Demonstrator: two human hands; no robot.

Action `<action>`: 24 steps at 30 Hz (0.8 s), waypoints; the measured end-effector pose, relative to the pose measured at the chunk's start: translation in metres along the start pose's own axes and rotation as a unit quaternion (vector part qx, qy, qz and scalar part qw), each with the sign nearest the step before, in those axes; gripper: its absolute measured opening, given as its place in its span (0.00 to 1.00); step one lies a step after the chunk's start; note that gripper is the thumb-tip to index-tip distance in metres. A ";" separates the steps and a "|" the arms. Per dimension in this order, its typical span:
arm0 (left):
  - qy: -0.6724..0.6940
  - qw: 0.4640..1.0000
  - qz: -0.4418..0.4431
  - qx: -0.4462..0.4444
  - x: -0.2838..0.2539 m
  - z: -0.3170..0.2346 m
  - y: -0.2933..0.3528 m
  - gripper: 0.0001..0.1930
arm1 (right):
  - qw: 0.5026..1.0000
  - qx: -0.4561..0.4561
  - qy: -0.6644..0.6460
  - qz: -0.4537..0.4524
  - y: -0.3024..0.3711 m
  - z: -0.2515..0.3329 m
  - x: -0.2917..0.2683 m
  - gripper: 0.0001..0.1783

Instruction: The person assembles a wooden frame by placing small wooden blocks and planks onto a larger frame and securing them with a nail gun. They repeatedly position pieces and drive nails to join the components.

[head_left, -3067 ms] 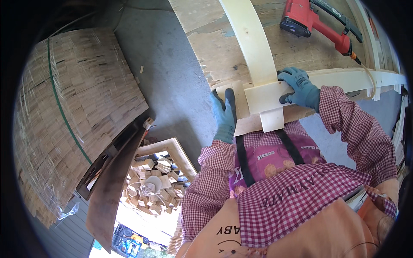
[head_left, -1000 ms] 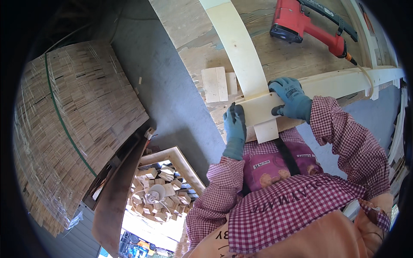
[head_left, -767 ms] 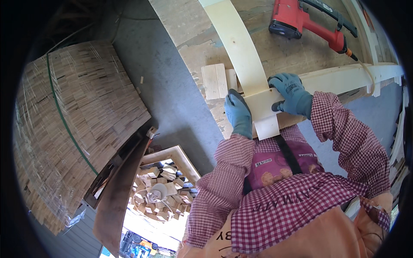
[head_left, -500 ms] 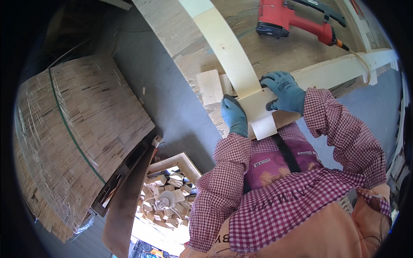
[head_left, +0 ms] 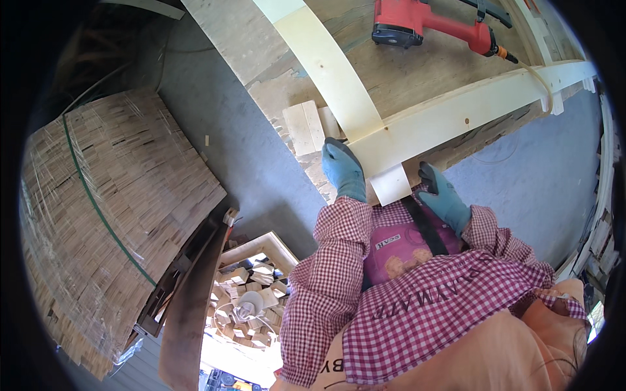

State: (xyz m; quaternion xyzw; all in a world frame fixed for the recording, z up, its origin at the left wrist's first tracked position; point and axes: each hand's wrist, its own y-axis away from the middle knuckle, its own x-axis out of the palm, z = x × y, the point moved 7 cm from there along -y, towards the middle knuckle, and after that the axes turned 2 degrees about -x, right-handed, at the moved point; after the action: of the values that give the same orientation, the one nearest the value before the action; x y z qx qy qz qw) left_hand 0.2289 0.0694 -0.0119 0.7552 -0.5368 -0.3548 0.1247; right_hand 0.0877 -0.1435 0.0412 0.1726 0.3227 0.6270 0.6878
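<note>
My left hand (head_left: 343,171), in a blue-grey glove with dark fingertips, is closed round the left end of a long pale wooden board (head_left: 456,124). A second pale slat (head_left: 332,72) meets that end from the far side, making a corner. From under the corner a short flat wood piece (head_left: 391,185) sticks out toward me. My right hand (head_left: 447,201), gloved alike, is off the board, just right of the short piece and close to my apron. Its fingers are bent but apart, with nothing visible between them.
A red nail gun (head_left: 430,25) with a hose lies on the plywood worktop (head_left: 261,58). Loose wood pieces (head_left: 303,127) sit at its left edge. On the left stands a strapped, film-wrapped stack of wood (head_left: 124,215). A wooden box (head_left: 280,244) of small blocks stands below.
My right hand has let go of the board's near corner and drawn back toward my body, down and right. My left hand keeps its hold. The whole view has shifted slightly.
</note>
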 end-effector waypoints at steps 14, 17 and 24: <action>-0.064 0.998 -0.017 0.005 -0.001 -0.008 0.005 0.22 | 0.949 -0.237 0.206 -0.027 -0.021 0.130 -0.048 0.23; -0.031 0.999 -0.040 -0.014 -0.002 0.004 0.003 0.24 | 0.879 -0.355 0.265 -0.179 -0.058 0.191 -0.117 0.28; -0.031 0.996 -0.023 -0.082 -0.005 -0.004 0.012 0.25 | 0.756 -0.157 0.607 -0.189 -0.210 0.188 -0.198 0.51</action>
State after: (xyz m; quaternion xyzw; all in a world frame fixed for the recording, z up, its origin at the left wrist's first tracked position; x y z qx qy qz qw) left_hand 0.2220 0.0682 -0.0003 0.7433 -0.4919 -0.4236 0.1615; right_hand 0.3681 -0.3369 0.0886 -0.4195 0.5955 0.4991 0.4695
